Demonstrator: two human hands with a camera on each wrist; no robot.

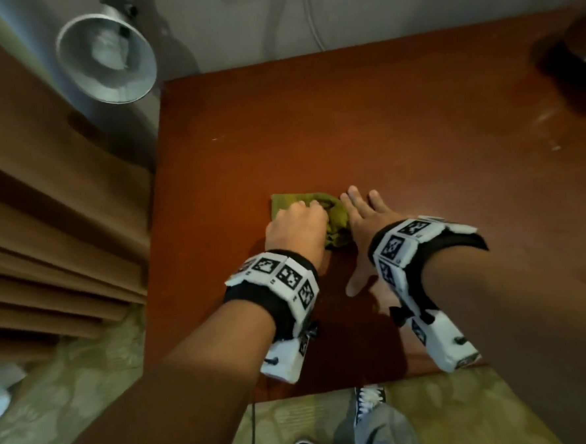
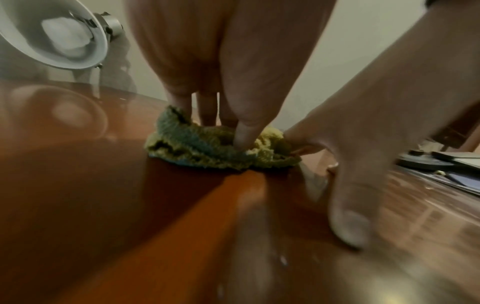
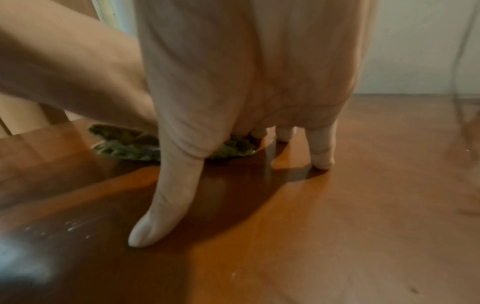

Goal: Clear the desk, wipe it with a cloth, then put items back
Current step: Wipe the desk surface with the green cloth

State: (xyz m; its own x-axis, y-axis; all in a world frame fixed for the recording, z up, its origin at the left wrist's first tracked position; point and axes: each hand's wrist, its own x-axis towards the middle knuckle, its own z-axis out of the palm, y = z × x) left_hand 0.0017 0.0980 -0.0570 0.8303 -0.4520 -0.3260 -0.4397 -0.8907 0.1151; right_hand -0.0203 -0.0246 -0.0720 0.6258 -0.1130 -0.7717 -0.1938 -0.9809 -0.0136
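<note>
A crumpled green cloth (image 1: 332, 219) lies on the reddish-brown desk (image 1: 399, 129), slightly left of its middle. My left hand (image 1: 301, 218) sits on top of it, fingers curled down over the fabric. The left wrist view shows the left hand (image 2: 226, 121) with thumb and fingers dug into the bunched cloth (image 2: 197, 148). My right hand (image 1: 358, 214) lies flat on the wood just right of the cloth, fingers straight and spread. In the right wrist view the right hand (image 3: 233, 127) has its thumb and fingertips on the desk (image 3: 337, 216), with the cloth (image 3: 124, 144) behind it.
A silver desk lamp (image 1: 106, 58) hangs over the back left corner. Brown wooden slats (image 1: 44, 220) stand left of the desk. A dark blurred object (image 1: 576, 60) sits at the far right, and flat dark items (image 2: 441, 162) lie at the desk's right. A cable (image 1: 310, 21) runs down the wall.
</note>
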